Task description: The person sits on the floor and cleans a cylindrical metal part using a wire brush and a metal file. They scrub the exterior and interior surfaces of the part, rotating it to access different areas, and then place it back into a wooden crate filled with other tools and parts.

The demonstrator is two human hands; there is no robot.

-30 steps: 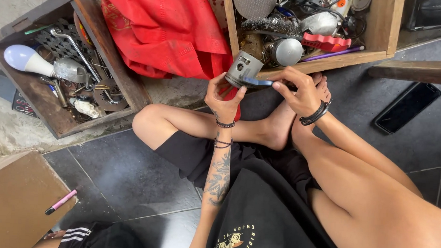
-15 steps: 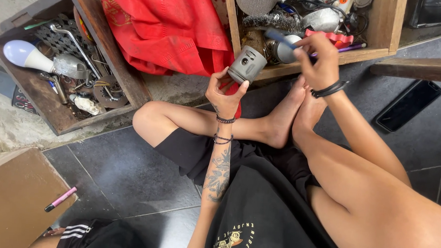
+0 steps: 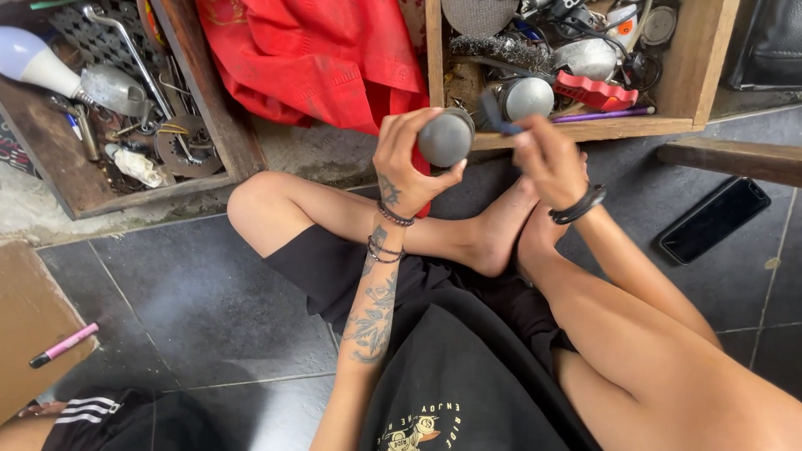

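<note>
Head view: the left hand (image 3: 410, 155) is closed around a grey metal piston (image 3: 446, 137), fingers wrapped over its side, flat round end facing the camera. The piston is held in the air just in front of the near wall of the wooden box (image 3: 591, 127), above the person's crossed feet. The right hand (image 3: 548, 159) is pinched shut on a small blue tool (image 3: 492, 110), blurred, whose tip lies just beside the piston at the box's near wall. Inside the box lie a round metal cap (image 3: 526, 96), a red plastic part (image 3: 594, 90) and a wire brush (image 3: 500, 48). Left of the box lies a red cloth (image 3: 314, 45). Right of the box, a black phone (image 3: 713, 219) lies on the dark floor tiles.
</note>
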